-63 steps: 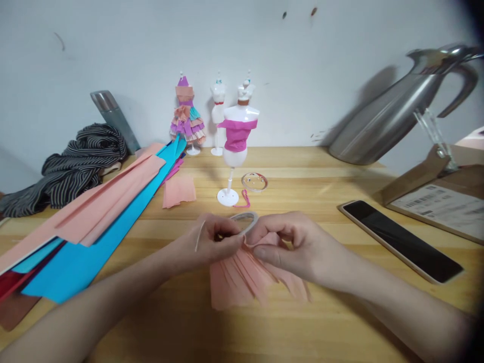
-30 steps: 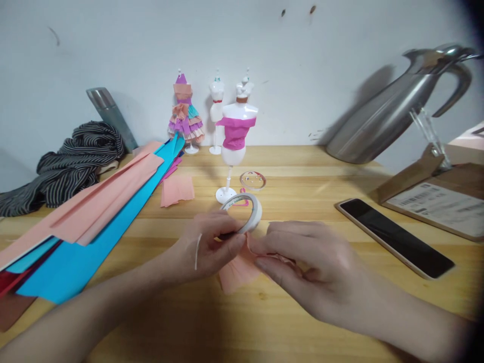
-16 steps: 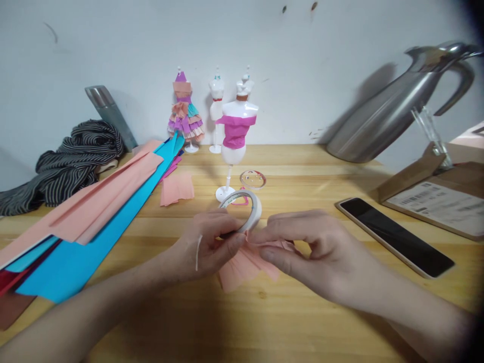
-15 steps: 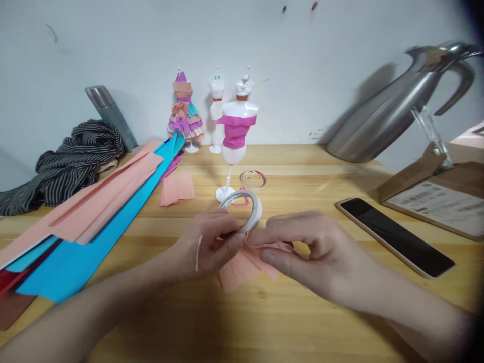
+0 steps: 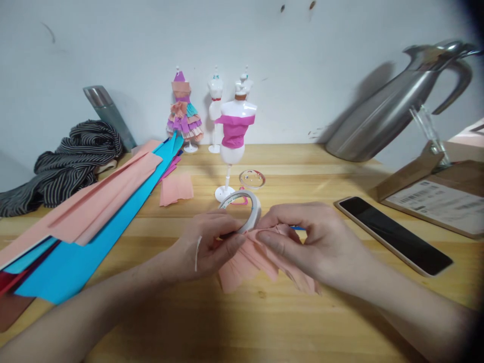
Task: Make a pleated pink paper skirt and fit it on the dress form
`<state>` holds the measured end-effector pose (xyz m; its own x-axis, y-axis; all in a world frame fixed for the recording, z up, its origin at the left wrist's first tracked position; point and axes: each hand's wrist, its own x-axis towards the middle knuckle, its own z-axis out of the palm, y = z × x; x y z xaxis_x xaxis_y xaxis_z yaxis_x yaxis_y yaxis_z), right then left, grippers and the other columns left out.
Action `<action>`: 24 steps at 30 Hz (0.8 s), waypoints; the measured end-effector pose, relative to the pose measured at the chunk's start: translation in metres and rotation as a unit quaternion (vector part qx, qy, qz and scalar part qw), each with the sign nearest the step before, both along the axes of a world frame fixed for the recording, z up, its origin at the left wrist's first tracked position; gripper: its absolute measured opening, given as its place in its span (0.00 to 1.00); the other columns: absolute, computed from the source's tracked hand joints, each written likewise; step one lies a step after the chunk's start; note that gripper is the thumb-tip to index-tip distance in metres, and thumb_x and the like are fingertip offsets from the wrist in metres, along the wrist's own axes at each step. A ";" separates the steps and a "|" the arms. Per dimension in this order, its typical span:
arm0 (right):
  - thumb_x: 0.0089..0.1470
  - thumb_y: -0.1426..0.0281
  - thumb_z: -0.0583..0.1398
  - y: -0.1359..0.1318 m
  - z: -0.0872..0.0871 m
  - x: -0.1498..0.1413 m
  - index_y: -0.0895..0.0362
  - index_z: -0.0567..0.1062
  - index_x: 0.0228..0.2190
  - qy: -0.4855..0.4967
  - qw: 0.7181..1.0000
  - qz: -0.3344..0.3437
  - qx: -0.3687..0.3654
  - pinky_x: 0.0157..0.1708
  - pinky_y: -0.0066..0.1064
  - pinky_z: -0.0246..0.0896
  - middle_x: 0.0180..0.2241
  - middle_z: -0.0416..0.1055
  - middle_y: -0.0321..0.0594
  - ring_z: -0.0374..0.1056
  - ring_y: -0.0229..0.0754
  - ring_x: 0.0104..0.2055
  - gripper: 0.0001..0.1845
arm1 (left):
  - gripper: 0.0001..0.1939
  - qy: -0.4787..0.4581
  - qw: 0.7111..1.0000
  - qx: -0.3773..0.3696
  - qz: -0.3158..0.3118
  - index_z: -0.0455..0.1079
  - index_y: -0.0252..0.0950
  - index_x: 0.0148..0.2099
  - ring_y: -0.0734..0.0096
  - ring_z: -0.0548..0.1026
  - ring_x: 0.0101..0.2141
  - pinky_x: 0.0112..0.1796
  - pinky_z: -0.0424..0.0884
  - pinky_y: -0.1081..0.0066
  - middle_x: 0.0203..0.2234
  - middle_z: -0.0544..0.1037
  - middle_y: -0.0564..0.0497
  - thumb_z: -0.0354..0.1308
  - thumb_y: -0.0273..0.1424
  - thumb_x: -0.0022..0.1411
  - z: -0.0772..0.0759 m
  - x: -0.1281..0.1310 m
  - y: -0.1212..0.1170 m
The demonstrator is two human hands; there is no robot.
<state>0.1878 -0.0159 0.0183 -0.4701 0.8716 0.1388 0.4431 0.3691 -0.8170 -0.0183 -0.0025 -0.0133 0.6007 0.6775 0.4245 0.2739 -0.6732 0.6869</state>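
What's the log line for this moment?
left hand: holds tape roll | right hand: pinches pleated peach paper | pink-topped mannequin: upright beyond

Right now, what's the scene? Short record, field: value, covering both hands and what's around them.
left hand: holds white tape roll, thumb at pleated peach paper
right hand: pinches upper edge of the pleated peach paper
beyond hands: upright mannequin, magenta wrap on torso
left side: long peach and blue paper strips; striped cloth
right side: phone, dark screen up; cardboard box; steel jug
unclear: blue item, mostly hidden behind right hand
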 end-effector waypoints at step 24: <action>0.53 0.58 0.63 0.027 0.000 0.015 0.57 0.69 0.53 0.101 0.995 -0.001 -0.010 0.41 0.35 0.67 0.51 0.70 0.49 0.69 0.49 0.49 0.28 | 0.20 -0.174 0.911 -0.368 0.068 0.70 0.31 0.29 0.76 0.63 0.26 0.28 0.58 0.74 0.22 0.67 0.54 0.59 0.46 0.58 -0.012 0.004 0.003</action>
